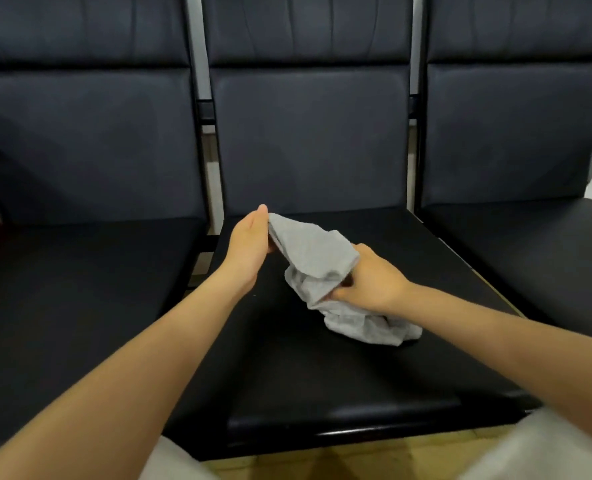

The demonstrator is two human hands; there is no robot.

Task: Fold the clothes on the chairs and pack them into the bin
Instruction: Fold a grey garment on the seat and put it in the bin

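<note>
Now both hands, left [249,247] and right [370,282], grip the grey garment [317,258] stretched between them.

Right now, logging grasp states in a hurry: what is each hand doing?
Left hand: holds one end of the grey garment between thumb and fingers.
Right hand: grips the bunched middle of it.

Support: black middle chair seat [322,368] before me.
Lying on it: crumpled grey garment [357,323], its lower end resting on the seat.
</note>
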